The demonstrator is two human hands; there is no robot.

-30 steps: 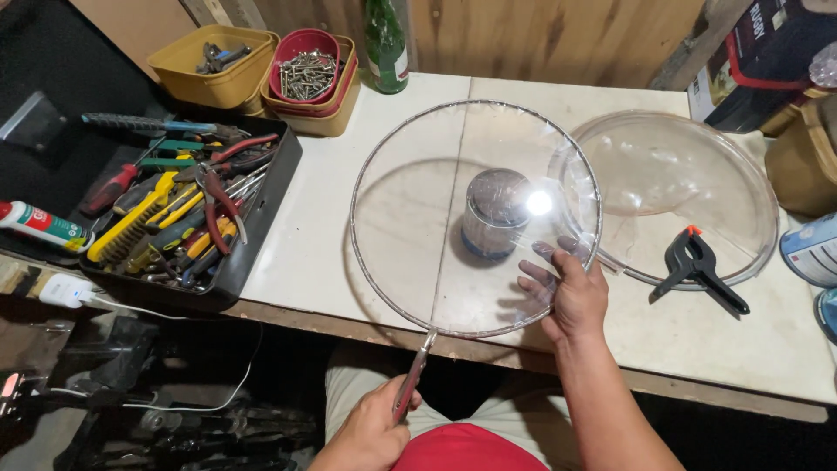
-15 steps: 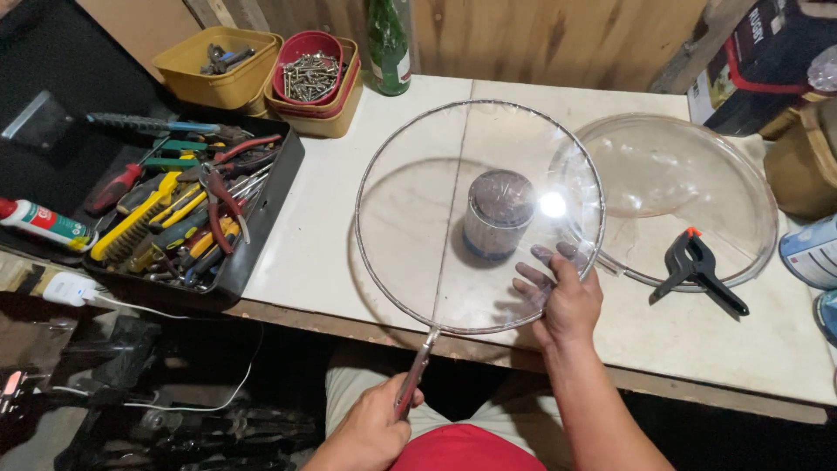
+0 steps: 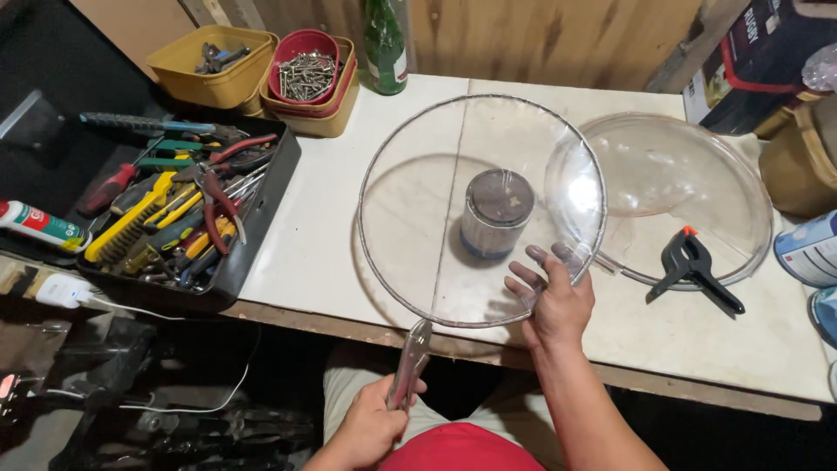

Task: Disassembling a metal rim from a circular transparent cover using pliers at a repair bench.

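Note:
A large clear round dish [image 3: 436,174] with a metal rim is held tilted above the white worktop [image 3: 331,218]. My right hand [image 3: 551,301] supports its near right edge, fingers spread under the clear sheet. My left hand [image 3: 370,427] grips a slim metal tool [image 3: 410,362] whose tip meets the dish's near rim. Seen through the dish, a small round tin [image 3: 495,212] stands on the worktop.
A second clear dome [image 3: 689,187] lies at the right with a black spring clamp [image 3: 693,266] on its edge. A black tray of hand tools [image 3: 174,209] sits left. Yellow tubs and a red bowl of screws [image 3: 305,74] and a green bottle [image 3: 384,39] stand behind.
The clear dish has shifted slightly to the right with my right hand. My left hand keeps its grip on the tool.

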